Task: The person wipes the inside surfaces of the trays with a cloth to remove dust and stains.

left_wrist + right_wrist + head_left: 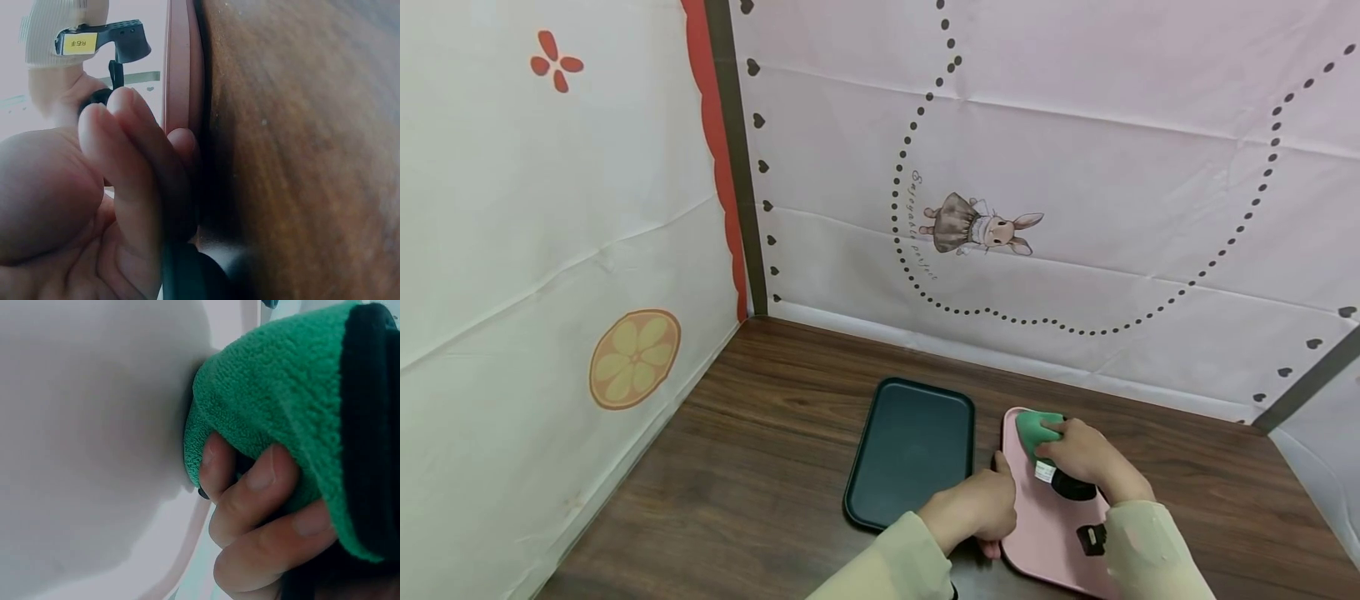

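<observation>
My right hand (1078, 454) grips a green cloth with black edging (1033, 429) against the far part of a pink tray (1037, 521). In the right wrist view the fingers curl into the bunched, fuzzy cloth (269, 387), whose fold meets the tray surface (106, 437). A white tag (1043, 472) hangs from it. My left hand (977, 504) is at the tray's left edge, one finger extended along it. The left wrist view shows fingers (134, 162) at the pink rim (181, 75), with nothing visible between thumb and fingers.
A dark teal tray (913, 446) lies left of the pink one on the brown wood table (752, 450). Printed cloth walls stand at the back (835, 150) and left (512, 250). A black wrist device (1092, 539) sits by the right sleeve.
</observation>
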{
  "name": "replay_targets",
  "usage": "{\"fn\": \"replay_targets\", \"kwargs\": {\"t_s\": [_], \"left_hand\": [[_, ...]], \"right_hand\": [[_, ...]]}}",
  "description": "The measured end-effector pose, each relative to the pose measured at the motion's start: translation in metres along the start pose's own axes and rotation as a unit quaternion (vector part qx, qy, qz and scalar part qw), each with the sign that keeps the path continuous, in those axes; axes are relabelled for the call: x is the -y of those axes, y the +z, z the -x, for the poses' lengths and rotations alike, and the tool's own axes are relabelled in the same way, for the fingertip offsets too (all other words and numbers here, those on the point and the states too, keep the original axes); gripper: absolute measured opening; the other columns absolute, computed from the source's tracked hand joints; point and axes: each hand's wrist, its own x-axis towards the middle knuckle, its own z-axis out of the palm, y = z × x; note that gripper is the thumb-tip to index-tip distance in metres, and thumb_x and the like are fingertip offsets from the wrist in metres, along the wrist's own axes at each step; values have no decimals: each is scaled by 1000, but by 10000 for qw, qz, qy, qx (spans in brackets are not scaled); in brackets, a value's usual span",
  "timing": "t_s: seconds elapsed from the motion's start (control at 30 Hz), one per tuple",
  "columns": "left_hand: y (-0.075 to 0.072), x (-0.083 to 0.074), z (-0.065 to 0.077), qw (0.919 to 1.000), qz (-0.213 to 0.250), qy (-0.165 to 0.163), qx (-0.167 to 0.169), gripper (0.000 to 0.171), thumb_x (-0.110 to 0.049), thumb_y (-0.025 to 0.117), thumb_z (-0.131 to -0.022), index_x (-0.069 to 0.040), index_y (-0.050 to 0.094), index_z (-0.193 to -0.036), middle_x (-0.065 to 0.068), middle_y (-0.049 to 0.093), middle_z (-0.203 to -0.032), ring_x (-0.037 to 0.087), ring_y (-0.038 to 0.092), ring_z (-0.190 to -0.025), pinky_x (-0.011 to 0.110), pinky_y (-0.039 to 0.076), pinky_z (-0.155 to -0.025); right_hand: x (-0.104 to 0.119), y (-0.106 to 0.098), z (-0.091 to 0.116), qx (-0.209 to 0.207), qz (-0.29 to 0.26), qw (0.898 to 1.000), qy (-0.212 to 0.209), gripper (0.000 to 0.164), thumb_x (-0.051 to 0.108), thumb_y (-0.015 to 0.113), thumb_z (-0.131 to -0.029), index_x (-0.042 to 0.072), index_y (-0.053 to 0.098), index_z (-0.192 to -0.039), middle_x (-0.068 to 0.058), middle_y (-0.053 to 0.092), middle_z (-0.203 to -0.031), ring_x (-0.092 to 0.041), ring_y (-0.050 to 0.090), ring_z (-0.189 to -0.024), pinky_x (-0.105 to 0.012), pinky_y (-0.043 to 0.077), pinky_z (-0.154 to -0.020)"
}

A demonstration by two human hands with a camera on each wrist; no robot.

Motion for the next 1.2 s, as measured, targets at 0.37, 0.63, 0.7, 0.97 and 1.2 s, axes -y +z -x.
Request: {"fn": "replay_targets", "kwargs": {"t_s": [0.37,0.63,0.7,0.97,1.2], "left_hand": [[1,1,-1,9998,-149,126,70,78,-12,58,-102,-2,14,-166,0,63,-45,11,59,-34,22,49,-38],[3,1,-2,9998,-81,180,22,78,-11,60,-101,-1,16,-165,0,63,-45,11,59,-34,22,49,-37],[3,1,-2,9998,-71,167,-6,78,-11,60,-101,-2,16,-165,0,63,-45,11,59,-34,22,50,-38],[3,1,-2,9999,-22,161,-37,78,-11,59,-101,-2,16,-165,0,62,-45,11,58,-33,23,50,-38],[2,2,0,9999,50,142,-83,77,-10,58,-101,0,16,-165,0,62,-44,11,58,-32,22,49,-37]], "right_hand": [[11,3,1,-177,317,9993,36,64,34,66,-89,7,59,-146,-36,51,-147,-61,52,-129,-65,49,-102],[12,5,3,-278,450,9985,-127,64,34,69,-88,8,60,-146,-35,53,-145,-56,58,-126,-62,51,-100],[11,6,5,-275,381,9988,-168,64,34,69,-88,8,60,-146,-34,53,-146,-54,57,-128,-61,51,-101],[11,10,15,-31,-91,9995,-310,64,29,70,-90,4,58,-147,-34,56,-143,-50,58,-129,-62,49,-104],[12,15,22,-36,-55,9995,-300,65,30,71,-90,4,57,-148,-36,58,-140,-49,61,-125,-62,51,-102]]}}
